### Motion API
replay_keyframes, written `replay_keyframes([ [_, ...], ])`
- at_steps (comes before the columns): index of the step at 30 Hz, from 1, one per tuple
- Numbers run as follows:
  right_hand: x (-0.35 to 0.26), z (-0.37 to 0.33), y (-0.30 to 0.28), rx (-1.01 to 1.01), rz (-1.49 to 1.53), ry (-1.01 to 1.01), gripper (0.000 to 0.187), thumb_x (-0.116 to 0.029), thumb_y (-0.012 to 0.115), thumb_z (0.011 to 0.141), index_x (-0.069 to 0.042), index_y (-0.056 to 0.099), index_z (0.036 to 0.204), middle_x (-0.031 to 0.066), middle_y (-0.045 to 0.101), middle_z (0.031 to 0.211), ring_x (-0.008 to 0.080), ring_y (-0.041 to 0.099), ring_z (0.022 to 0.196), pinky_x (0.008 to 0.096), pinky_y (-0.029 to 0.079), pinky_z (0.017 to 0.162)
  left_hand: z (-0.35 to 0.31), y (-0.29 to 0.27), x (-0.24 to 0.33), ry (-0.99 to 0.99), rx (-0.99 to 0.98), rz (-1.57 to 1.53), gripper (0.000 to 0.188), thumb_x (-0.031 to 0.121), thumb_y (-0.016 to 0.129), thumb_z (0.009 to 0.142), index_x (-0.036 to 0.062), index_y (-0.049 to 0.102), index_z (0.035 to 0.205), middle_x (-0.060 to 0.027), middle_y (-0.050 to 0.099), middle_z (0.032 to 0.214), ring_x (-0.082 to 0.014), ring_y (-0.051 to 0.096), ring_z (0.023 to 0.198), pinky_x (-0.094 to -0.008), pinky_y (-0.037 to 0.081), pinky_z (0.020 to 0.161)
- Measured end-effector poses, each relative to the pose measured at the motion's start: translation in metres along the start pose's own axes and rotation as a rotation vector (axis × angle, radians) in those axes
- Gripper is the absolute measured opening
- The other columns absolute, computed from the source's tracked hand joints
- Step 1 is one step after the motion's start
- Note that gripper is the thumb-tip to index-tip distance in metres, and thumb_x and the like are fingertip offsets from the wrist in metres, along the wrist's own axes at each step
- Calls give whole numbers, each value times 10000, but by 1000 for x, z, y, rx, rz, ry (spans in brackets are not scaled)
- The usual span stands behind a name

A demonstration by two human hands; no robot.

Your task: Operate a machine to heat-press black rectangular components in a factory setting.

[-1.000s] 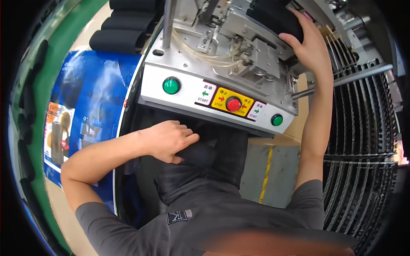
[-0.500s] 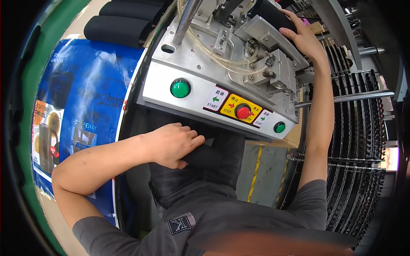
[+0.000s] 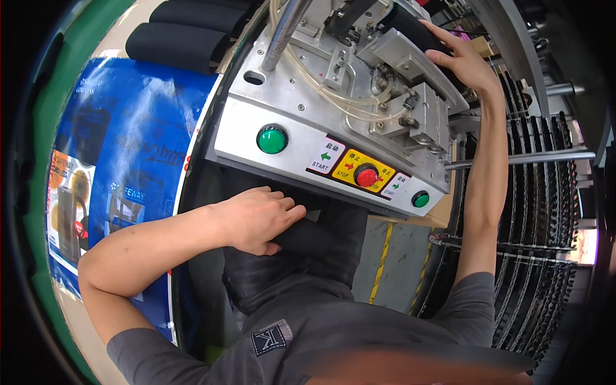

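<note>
Arrow lbls (image 3: 350,168) on wht ctrl panel (image 3: 301,150)

Extends right arm (image 3: 482,186), with right hand (image 3: 473,67) curved in a grip; bends left arm (image 3: 160,236), with left hand (image 3: 263,221) loosely curled below and left of that grip.

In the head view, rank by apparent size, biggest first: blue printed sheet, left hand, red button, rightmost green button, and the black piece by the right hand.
1. Blue printed sheet
2. Left hand
3. Red button
4. Rightmost green button
Unsure: black piece by the right hand, partly hidden.
</note>
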State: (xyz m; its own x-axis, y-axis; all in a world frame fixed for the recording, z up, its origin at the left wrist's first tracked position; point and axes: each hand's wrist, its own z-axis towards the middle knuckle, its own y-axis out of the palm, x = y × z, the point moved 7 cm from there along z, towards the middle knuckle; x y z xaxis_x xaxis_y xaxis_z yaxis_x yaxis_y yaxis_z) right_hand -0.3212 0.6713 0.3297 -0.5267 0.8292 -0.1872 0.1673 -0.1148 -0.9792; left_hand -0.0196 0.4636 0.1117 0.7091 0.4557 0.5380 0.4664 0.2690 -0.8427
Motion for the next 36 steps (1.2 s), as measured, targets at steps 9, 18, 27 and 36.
replay_keyframes([
  [9,15,8,7,74,42,101,647,-168,644,1011,-31,507,1627,193,621,1554,358,600,1349,426,448,1176,12,-6,12,28,18,-3,693,278,923,736,2,615,1292,-175,734,1192,-377,726,1101,-456,564,1007],
  [18,5,-166,47,889,165,-64,457,-205,678,1061,-89,651,1503,115,727,1408,257,670,1273,375,497,1112,-20,-70,51,-165,417,317,745,246,914,692,31,567,1316,-201,529,1598,-341,694,1159,-421,544,1002],
  [27,-21,-305,198,1346,424,-82,424,51,506,902,46,665,1296,214,686,1315,349,645,1221,453,495,1128,-68,-162,40,-390,496,171,738,134,862,622,39,664,1327,-154,770,1192,-359,742,895,-402,591,840],
  [36,-127,-226,430,120,1149,-173,430,-26,686,1023,-25,649,1452,131,739,1110,251,699,892,326,569,851,-157,-310,-253,-818,-616,791,671,127,863,715,31,647,1342,-176,668,1260,-332,687,991,-452,620,877],
])
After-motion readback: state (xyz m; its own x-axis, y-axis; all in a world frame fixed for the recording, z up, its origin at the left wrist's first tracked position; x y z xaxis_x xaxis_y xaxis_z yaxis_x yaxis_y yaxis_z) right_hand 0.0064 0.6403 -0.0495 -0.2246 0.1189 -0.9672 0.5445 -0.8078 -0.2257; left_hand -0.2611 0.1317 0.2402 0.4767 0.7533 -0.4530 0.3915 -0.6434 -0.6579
